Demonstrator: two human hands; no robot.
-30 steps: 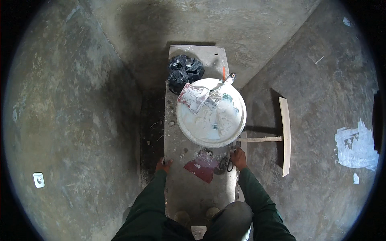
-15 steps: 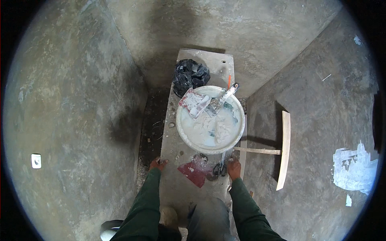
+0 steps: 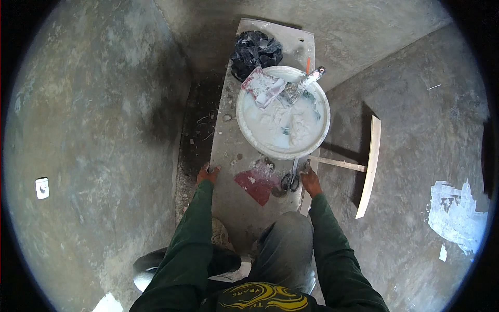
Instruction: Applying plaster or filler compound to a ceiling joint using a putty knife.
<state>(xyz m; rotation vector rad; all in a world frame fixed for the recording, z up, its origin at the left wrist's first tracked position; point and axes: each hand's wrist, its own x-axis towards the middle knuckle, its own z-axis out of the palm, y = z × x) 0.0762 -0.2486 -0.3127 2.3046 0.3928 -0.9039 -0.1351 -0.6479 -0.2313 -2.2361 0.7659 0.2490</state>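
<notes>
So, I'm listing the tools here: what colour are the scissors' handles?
The scissors' handles are black; they show best in the head view.

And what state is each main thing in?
Round white plastic tub: holding white paste
Black plastic bag: crumpled
Black-handled metal scissors: apparently closed
Black-handled putty knife: smeared white
Flat red piece: smeared white
White wall socket: nothing plugged in
Left hand: on grey board's edge
Right hand: on opposite edge

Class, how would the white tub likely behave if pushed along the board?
The tub is probably heavy, given the lumpy paste spread inside. It seems unlikely to roll, standing upright on the board. A jolt might shift the dark-handled scraper, which juts past the tub's edge.
</notes>
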